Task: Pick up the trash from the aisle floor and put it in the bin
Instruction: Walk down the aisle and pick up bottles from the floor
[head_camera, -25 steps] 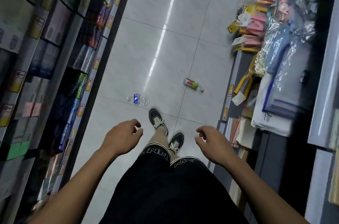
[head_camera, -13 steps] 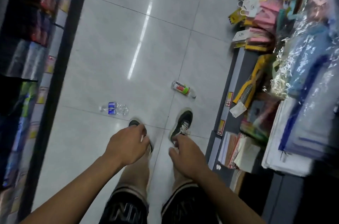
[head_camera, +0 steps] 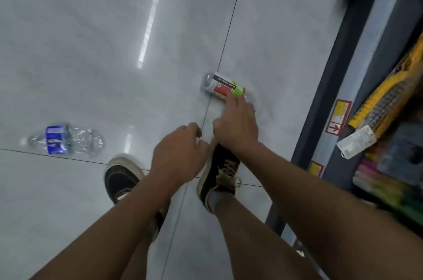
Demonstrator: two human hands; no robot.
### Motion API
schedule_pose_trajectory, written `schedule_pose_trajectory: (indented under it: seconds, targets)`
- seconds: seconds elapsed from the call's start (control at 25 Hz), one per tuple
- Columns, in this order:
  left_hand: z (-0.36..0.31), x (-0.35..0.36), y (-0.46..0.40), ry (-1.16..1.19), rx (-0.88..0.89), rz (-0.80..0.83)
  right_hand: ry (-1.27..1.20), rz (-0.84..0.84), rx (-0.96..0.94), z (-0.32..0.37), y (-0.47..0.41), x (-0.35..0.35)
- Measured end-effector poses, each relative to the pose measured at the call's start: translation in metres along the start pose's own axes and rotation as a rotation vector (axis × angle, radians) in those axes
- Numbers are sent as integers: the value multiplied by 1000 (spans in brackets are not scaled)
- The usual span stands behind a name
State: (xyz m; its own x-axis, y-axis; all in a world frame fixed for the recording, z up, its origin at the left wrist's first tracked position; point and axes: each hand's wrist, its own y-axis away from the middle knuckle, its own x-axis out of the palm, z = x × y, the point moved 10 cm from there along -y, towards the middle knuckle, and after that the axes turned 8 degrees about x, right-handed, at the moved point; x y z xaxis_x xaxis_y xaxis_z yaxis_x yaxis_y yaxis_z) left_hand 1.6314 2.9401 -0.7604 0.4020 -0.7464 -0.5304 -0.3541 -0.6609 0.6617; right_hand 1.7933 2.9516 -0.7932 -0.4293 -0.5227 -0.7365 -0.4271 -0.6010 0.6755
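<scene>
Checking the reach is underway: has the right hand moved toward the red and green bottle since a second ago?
Yes. The right hand has gone forward past the shoes; its fingertips now meet the red and green bottle by the tile seam.

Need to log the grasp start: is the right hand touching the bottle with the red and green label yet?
Cannot tell. In the head view the right hand's fingertips overlap the bottle's green end, hiding any contact or gap.
</scene>
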Motion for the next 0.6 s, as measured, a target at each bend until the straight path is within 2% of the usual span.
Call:
schedule_pose_trajectory:
  seconds: [0.12, 0.24, 0.4, 0.6]
  targets:
    - [28, 25, -35, -1, -20, 8, 186, -81, 7, -6, -55, 31]
    - [53, 31, -57, -12, -28, -7, 242, -45, -1, 0, -80, 62]
    - [92, 23, -54, 8, -124, -39, 301, -70, -169, 37, -67, 91]
    - [144, 2, -19, 26, -265, -53, 195, -77, -297, 95, -15, 105]
